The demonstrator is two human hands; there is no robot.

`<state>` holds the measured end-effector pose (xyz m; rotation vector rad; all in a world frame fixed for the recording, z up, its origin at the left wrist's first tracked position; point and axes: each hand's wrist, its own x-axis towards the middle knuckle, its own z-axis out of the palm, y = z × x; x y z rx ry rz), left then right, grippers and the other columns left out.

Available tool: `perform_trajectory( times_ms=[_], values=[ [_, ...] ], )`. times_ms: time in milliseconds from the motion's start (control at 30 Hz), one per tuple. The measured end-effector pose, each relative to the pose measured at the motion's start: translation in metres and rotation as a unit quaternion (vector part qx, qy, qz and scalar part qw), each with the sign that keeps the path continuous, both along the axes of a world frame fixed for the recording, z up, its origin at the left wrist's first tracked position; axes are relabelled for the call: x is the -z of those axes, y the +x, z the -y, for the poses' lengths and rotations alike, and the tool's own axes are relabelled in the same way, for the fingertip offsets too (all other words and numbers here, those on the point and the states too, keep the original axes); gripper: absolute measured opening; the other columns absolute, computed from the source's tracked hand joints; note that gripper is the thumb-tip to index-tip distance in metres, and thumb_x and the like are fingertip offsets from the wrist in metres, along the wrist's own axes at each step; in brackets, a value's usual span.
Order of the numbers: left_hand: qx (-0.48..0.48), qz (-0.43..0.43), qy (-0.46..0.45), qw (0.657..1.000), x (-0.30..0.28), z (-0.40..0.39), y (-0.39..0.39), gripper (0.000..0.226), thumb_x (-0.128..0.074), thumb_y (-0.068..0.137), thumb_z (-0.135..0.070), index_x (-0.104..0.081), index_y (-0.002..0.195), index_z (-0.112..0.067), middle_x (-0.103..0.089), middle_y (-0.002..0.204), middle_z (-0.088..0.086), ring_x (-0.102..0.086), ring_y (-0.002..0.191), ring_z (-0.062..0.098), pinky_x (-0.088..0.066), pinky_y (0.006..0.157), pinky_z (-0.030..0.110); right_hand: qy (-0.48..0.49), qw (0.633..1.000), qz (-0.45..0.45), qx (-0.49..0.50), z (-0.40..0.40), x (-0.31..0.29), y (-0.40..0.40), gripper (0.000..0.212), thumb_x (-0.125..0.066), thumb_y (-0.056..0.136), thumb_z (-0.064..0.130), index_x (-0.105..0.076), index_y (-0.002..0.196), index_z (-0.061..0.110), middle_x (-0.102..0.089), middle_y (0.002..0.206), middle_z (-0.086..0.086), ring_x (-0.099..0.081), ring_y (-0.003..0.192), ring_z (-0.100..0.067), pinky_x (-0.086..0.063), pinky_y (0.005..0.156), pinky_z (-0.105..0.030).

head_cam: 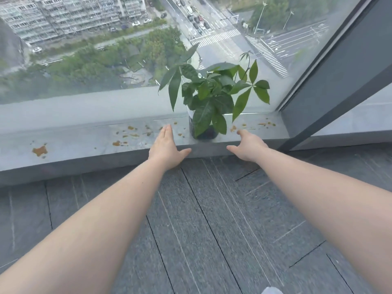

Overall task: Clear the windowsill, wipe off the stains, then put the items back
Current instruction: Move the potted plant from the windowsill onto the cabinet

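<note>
The windowsill [84, 143] is presenting as a long, smooth, pale grey stone-like ledge under the glass, and brown stains [39, 150] are showing on it as irregular dried blotches and small specks, left of centre and again near the right corner. A potted plant [209, 96] is standing upright on the sill toward the right, its broad glossy green leaves drooping over a dark pot [203, 132] with a ribbed side and a white sleeve above it; no legible writing is showing. The left hand [166, 147] is reaching just left of the pot, fingers straight and together, thumb spread, holding nothing. The right hand [247, 146] is reaching just right of it, fingers loosely curved and wide, empty. Neither is touching the pot. The floor [212, 230] is showing dark grey streaked planks.
</note>
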<state>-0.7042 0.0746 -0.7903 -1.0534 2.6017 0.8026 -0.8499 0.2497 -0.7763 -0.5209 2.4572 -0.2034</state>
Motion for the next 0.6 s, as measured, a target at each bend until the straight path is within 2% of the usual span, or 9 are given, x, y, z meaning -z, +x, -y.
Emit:
perform_trajectory(
  times_ms=[167,300,400,500,600],
  values=[
    [0.018,-0.027,0.025,0.999,0.036,0.015,-0.030,0.097,-0.061,0.088,-0.048,-0.003,0.153,-0.008,-0.008,0.162,0.005,-0.011,0.149,0.019,-0.017,0.120,0.036,-0.081,0.996,0.009,0.025,0.015,0.047,-0.026,0.070,-0.060,0.091,0.042,-0.028,0.147,0.015,-0.045,0.144,-0.009,-0.046,0.129,-0.030,-0.040,0.103,-0.040],
    [0.028,-0.052,0.049,0.997,0.051,0.020,-0.047,0.091,-0.060,0.087,-0.050,-0.010,0.153,-0.013,-0.023,0.158,0.007,-0.026,0.144,0.025,-0.028,0.116,0.043,-0.168,0.985,0.029,0.034,0.026,0.061,-0.034,0.088,-0.067,0.087,0.041,-0.014,0.154,0.019,-0.036,0.153,-0.008,-0.037,0.139,-0.027,-0.036,0.111,-0.043],
    [0.025,-0.062,0.071,0.995,0.048,0.018,-0.056,0.083,-0.057,0.090,-0.047,-0.014,0.152,-0.013,-0.037,0.150,0.010,-0.041,0.132,0.030,-0.039,0.105,0.039,-0.230,0.972,0.047,0.014,0.034,0.056,-0.029,0.083,-0.067,0.088,0.034,-0.018,0.153,0.022,-0.039,0.152,-0.003,-0.036,0.140,-0.024,-0.033,0.113,-0.040],
    [0.024,-0.064,0.078,0.995,0.041,0.013,-0.063,0.069,-0.054,0.093,-0.044,-0.031,0.145,-0.006,-0.051,0.136,0.013,-0.052,0.117,0.032,-0.040,0.083,0.030,-0.252,0.966,0.063,0.008,0.041,0.049,-0.024,0.070,-0.066,0.090,0.030,-0.030,0.149,0.016,-0.049,0.142,-0.004,-0.045,0.131,-0.024,-0.037,0.101,-0.031],
    [0.010,-0.083,0.091,0.992,0.037,0.008,-0.062,0.062,-0.055,0.094,-0.040,-0.034,0.144,-0.010,-0.052,0.136,0.011,-0.052,0.118,0.029,-0.037,0.085,0.028,-0.253,0.965,0.068,0.012,0.044,0.041,-0.018,0.054,-0.064,0.092,0.027,-0.041,0.139,0.014,-0.056,0.124,-0.002,-0.051,0.115,-0.020,-0.036,0.090,-0.027]
  ],
)
